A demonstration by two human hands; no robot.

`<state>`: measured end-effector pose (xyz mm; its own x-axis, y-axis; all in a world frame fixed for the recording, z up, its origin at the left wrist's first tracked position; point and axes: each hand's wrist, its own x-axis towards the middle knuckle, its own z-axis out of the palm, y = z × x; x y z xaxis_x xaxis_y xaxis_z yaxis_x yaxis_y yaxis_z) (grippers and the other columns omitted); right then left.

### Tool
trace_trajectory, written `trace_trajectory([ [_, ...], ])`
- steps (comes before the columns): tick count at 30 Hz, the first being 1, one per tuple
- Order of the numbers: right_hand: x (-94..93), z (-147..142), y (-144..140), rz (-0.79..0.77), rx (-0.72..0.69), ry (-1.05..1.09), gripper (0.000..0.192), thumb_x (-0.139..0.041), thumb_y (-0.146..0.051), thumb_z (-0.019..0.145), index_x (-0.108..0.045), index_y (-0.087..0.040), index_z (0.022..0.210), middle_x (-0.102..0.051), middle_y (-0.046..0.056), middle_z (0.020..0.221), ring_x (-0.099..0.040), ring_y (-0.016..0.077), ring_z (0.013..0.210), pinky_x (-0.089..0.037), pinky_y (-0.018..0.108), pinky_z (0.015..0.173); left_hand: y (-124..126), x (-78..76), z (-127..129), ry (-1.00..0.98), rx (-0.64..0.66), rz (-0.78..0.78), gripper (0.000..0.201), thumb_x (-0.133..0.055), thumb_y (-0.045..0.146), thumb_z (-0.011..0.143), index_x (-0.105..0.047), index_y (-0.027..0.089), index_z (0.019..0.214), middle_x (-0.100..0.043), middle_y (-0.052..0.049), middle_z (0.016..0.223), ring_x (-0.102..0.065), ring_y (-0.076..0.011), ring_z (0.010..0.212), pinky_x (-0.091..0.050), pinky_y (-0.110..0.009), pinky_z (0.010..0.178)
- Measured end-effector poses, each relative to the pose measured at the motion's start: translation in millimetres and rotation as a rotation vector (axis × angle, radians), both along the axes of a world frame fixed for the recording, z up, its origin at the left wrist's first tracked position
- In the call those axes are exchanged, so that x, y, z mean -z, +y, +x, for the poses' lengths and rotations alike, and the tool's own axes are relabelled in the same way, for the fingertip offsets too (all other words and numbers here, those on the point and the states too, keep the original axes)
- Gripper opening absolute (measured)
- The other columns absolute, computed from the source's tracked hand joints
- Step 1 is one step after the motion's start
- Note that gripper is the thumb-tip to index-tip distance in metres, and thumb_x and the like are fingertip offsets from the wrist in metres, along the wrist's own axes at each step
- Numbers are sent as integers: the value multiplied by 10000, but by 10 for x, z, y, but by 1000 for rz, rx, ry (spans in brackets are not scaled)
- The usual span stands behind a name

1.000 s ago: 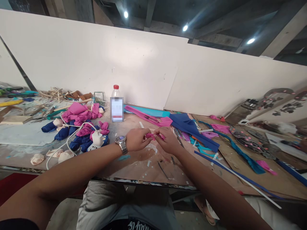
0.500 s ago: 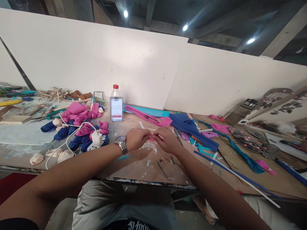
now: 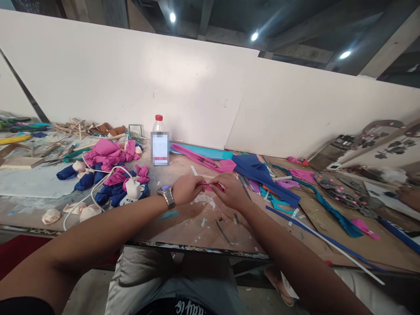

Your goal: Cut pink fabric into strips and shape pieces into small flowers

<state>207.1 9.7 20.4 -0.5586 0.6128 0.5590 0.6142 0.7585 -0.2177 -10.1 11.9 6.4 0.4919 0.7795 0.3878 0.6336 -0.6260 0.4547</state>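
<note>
I have both hands over the workbench (image 3: 183, 227), just in front of the red-capped bottle (image 3: 159, 142), which I take as my landmark. My left hand (image 3: 185, 189) and right hand (image 3: 231, 191) meet fingertip to fingertip, and between them they pinch a small pink foam strip (image 3: 211, 186), stretched flat from one hand to the other. The fingers of both hands are drawn in narrow and closed on that strip; it sits just above the tabletop, in front of the bottle and a little to its right. A metal wristwatch (image 3: 166, 195) is on my left wrist, almost straight in front of the bottle.

To the left of the bottle lies a heap of pink and dark blue foam pieces (image 3: 111, 168), with a white charger (image 3: 133, 189) and its cable lying across them. Further left and nearer to me are a few cream foam roses (image 3: 51, 215). To the right of the bottle, pink and teal sheets (image 3: 210, 158) lie against the white wall board, then a dark blue sheet (image 3: 259, 173), and well beyond it a long blue strip (image 3: 315, 236) runs along the bench.
</note>
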Motion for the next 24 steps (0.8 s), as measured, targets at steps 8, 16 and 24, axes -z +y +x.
trace_trajectory([
  [8,-30,-19,-33,-16,-45,37,108,-648,-307,930,-726,-250,978,-769,36,921,-688,212,875,-474,372,842,-6,-39,13,-131,36,-146,235,-537,299,921,-727,192,834,-752,-17,746,-673,-154,682,-447,-249,639],
  [16,-45,-22,-29,39,-37,41,119,-614,-293,945,-723,-251,920,-761,38,873,-675,213,842,-470,393,842,-8,-40,17,-348,169,-411,297,-518,396,944,-675,148,899,-768,-63,850,-713,-159,739,-515,-248,646],
  [24,-57,-24,-46,80,-18,40,103,-643,-299,935,-725,-249,972,-770,40,907,-673,220,866,-456,394,853,33,20,26,-410,172,-406,355,-517,475,953,-651,155,877,-757,-67,840,-709,-156,726,-530,-253,660],
])
